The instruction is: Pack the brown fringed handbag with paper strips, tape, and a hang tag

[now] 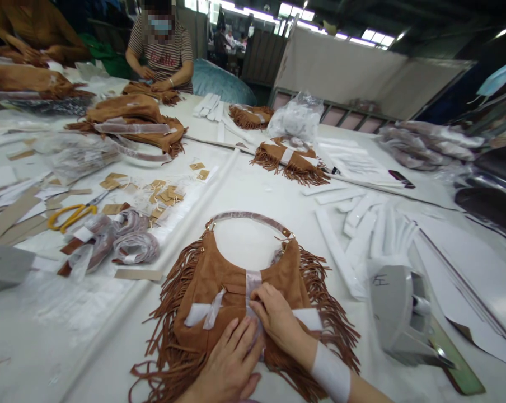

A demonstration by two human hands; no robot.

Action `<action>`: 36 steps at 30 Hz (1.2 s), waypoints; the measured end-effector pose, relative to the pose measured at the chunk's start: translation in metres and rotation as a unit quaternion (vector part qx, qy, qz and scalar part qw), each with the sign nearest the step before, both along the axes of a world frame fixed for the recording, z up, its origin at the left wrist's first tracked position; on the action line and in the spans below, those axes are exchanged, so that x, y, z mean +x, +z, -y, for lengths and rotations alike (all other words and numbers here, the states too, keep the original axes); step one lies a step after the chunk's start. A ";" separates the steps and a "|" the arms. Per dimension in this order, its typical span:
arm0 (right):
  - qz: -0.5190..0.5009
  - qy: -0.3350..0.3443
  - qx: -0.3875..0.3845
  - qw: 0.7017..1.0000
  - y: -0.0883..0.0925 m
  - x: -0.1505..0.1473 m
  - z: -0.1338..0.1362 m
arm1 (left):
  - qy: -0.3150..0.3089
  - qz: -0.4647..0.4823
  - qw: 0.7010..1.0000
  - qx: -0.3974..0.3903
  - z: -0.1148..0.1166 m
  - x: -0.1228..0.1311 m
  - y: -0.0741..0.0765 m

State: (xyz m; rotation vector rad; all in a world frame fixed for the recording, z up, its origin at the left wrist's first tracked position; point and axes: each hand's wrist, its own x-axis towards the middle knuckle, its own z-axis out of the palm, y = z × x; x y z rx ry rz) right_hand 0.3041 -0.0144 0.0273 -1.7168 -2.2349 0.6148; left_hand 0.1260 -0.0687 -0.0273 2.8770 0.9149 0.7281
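Tan-brown fringed bag (219, 280) with white paper strips (202, 313), yellow-handled scissors (70, 215), and a seemingly striped shirt (164, 53).
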 end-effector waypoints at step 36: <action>0.216 -0.048 0.230 0.948 -0.037 0.057 0.135 | -0.053 0.026 0.998 -0.025 0.013 -0.023 -0.014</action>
